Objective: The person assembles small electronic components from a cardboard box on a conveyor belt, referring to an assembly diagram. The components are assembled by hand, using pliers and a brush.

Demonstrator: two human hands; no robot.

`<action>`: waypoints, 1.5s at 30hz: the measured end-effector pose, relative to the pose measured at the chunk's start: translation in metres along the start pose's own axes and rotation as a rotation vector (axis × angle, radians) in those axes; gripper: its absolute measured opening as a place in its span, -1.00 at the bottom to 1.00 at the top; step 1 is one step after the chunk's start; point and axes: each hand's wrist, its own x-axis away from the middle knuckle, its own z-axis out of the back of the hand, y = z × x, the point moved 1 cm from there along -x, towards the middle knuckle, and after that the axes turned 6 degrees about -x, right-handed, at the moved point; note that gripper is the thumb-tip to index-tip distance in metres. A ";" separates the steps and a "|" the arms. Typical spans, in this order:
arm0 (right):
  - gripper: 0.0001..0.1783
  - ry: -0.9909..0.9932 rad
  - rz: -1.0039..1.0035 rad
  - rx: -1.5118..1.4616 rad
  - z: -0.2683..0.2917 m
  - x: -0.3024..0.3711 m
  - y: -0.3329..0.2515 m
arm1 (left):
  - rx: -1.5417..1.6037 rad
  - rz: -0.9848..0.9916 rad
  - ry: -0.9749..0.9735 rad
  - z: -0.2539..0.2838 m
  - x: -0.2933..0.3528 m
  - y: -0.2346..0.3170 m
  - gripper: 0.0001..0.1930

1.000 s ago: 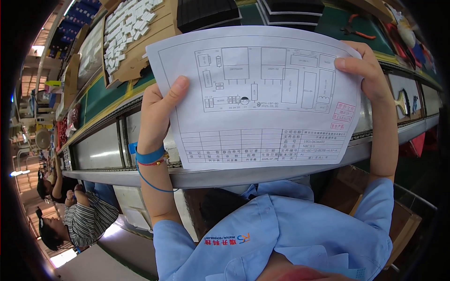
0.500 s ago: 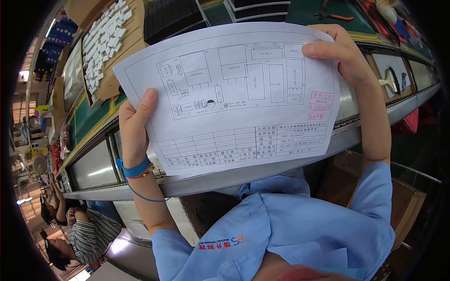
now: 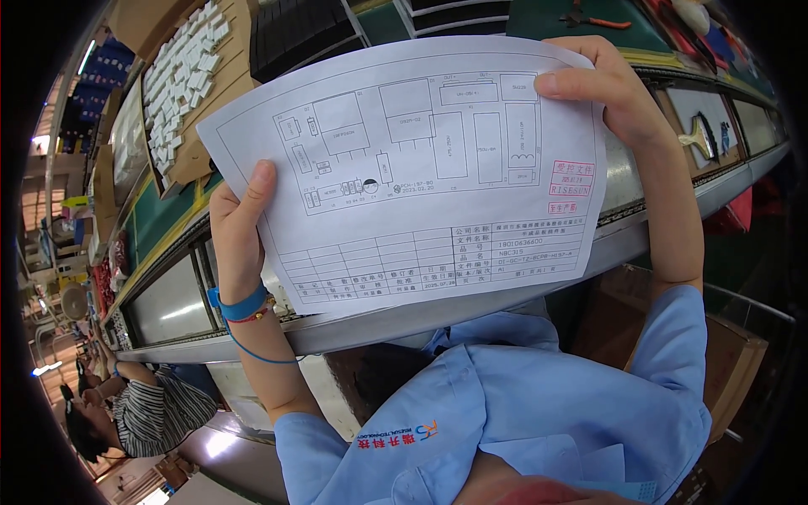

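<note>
A white paper sheet (image 3: pixel 387 227) with a printed line diagram of parts, a table along its lower part and red stamps at right is held up in front of me. My left hand (image 3: pixel 240 223) pinches its left edge, the thumb lying on the printed face and the other fingers behind. At the upper right corner my right hand (image 3: pixel 602 88) grips the sheet the same way. A blue wrist strap (image 3: pixel 242 306) with a thin blue cord circles my left wrist, beside a red bracelet. The sheet bows slightly and hides part of the bench behind it.
Many small white blocks (image 3: pixel 189 84) lie on a cardboard tray at upper left. Black trays (image 3: pixel 303 34) sit behind the sheet. Orange-handled pliers (image 3: pixel 593 18) and a brush (image 3: pixel 697 141) are at right. A metal rail (image 3: pixel 387 332) edges the bench. A person in stripes (image 3: pixel 160 412) sits at left.
The sheet and both hands have shifted very slightly left, with the grip unchanged. The person in stripes at left has moved their head and arm.
</note>
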 end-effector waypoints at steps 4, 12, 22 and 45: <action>-0.63 0.013 -0.006 0.002 0.001 0.002 -0.002 | -0.018 -0.007 0.004 -0.002 0.000 0.002 -0.65; -0.61 -0.015 -0.033 -0.032 0.001 0.001 -0.001 | -0.034 -0.026 0.045 -0.001 -0.001 0.001 -0.64; -0.60 0.015 0.000 -0.024 -0.001 0.002 0.001 | -0.029 -0.019 0.033 -0.002 -0.001 -0.002 -0.63; -0.65 0.043 0.047 -0.013 0.000 0.000 0.002 | -0.024 0.001 0.054 -0.003 0.001 0.004 -0.63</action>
